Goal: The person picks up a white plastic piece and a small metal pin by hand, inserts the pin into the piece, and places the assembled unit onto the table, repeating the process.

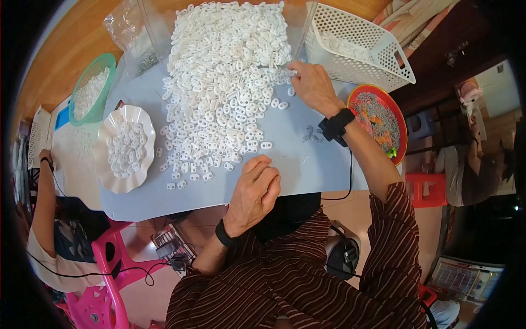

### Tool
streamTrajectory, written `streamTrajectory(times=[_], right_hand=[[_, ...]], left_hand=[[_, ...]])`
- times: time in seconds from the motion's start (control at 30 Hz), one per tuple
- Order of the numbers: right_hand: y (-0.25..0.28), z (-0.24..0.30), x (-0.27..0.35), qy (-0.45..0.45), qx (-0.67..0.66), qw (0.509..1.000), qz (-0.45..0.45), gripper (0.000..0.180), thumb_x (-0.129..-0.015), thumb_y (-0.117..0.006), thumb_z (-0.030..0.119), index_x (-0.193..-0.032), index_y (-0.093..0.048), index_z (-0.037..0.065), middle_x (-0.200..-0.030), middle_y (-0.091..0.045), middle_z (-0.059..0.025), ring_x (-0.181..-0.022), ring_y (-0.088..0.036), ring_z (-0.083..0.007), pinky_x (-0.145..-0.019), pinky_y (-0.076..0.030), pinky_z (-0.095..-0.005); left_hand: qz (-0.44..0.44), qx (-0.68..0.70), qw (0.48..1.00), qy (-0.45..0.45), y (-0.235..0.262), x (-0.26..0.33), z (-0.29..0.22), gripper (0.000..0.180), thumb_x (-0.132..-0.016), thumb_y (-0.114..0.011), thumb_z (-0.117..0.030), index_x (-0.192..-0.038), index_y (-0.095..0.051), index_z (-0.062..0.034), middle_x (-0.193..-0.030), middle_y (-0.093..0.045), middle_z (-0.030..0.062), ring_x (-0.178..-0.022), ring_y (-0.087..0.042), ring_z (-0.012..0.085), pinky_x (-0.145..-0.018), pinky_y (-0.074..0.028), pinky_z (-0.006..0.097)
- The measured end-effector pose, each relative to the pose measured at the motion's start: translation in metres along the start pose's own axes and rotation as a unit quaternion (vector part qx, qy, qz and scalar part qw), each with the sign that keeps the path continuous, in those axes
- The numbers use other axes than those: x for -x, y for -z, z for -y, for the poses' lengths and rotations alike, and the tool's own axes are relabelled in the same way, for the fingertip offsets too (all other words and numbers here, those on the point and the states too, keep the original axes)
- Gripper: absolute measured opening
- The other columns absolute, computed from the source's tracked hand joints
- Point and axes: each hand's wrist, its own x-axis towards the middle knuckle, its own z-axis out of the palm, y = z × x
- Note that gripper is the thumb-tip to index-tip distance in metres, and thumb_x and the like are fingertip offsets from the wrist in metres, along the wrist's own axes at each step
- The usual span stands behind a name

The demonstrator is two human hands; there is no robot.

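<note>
A large heap of small white oval plastic pieces (pixel 219 82), many with two holes, spreads over the blue-grey tabletop (pixel 181 202). My left hand (pixel 253 192) rests at the table's near edge, its fingers curled together; whatever they may hold is hidden. Farther off, my right hand (pixel 313 88) reaches to the heap's right edge. Its fingertips are bent down beside a few white pieces, and I cannot make out what is between them. Below my right wrist lies a small cluster of grey springs (pixel 312 133). Both wrists wear black bands.
Left of the heap stand a scalloped white dish (pixel 103 159) of white pieces and a green basket (pixel 113 77). At right are a white perforated basket (pixel 356 71) and a red bowl (pixel 404 118) of springs and orange bits. Another person's hand (pixel 45 156) is at far left.
</note>
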Motion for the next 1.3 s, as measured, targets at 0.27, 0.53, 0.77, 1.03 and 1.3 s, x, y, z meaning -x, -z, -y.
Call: streamTrajectory(times=[0.27,0.53,0.77,1.03,1.3], right_hand=[[-0.003,0.037,-0.007,-0.001,-0.184,0.980,0.081,0.016,-0.080,-0.061,0.006,-0.094,-0.067,0.000,-0.071,-0.065,-0.0144,-0.061,-0.061,-0.0231,-0.059,-0.048,-0.0327],[0.006,0.026,0.015,-0.082,-0.222,0.964,0.120,0.013,-0.085,-0.061,0.005,-0.093,-0.067,-0.001,-0.071,-0.065,-0.0048,-0.059,-0.055,-0.0078,-0.056,-0.046,-0.0239],[0.027,0.039,0.023,-0.156,-0.334,0.924,0.099,0.014,-0.083,-0.059,0.005,-0.092,-0.067,-0.002,-0.070,-0.066,-0.0082,-0.060,-0.063,-0.0130,-0.056,-0.050,-0.0271],[0.030,0.061,0.037,-0.142,-0.342,0.912,0.178,0.011,-0.085,-0.059,0.003,-0.092,-0.064,-0.003,-0.071,-0.062,-0.0033,-0.061,-0.060,-0.0081,-0.055,-0.046,-0.0223],[0.028,0.070,0.043,-0.043,-0.237,0.958,0.156,0.012,-0.084,-0.057,0.002,-0.092,-0.064,-0.003,-0.064,-0.059,-0.0034,-0.054,-0.050,-0.0080,-0.050,-0.042,-0.0238]], left_hand=[[0.013,0.010,1.000,0.004,0.001,-0.001,0.003,0.015,-0.074,-0.062,0.007,-0.087,-0.058,0.0029,-0.084,-0.055,0.0145,-0.099,-0.054,0.0349,-0.084,-0.044,0.041],[0.012,0.007,1.000,0.002,0.001,0.000,0.001,0.014,-0.073,-0.062,0.007,-0.086,-0.057,0.0036,-0.084,-0.055,0.0151,-0.097,-0.054,0.0349,-0.083,-0.044,0.041],[0.004,-0.005,1.000,0.004,0.001,-0.002,0.001,0.012,-0.075,-0.060,0.007,-0.086,-0.057,0.0026,-0.080,-0.056,0.0142,-0.095,-0.056,0.0353,-0.079,-0.046,0.039],[0.005,-0.006,1.000,-0.001,-0.001,-0.002,0.003,0.013,-0.074,-0.060,0.008,-0.086,-0.057,0.0032,-0.081,-0.055,0.0148,-0.094,-0.055,0.0355,-0.081,-0.045,0.040],[0.001,0.000,1.000,-0.007,0.000,0.001,0.003,0.013,-0.073,-0.061,0.008,-0.085,-0.058,0.0041,-0.084,-0.056,0.0165,-0.096,-0.055,0.0356,-0.082,-0.045,0.041]])
